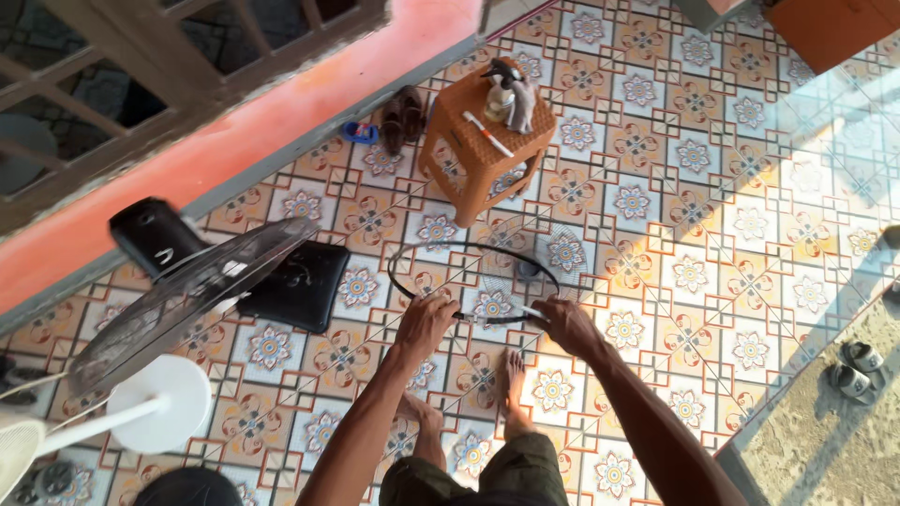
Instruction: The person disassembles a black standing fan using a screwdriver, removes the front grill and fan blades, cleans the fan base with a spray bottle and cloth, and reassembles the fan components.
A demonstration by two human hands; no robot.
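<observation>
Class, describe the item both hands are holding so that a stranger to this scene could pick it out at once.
Start at the orange plastic stool on the patterned tile floor. Just below it, the left hand and right hand grip a thin dark ring. Unlike the meshed fan guard nearby, it is an open hoop.

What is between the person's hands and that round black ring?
Nothing visible. The left hand and the right hand both grip the near edge of the ring directly, above the tiled floor.
</observation>
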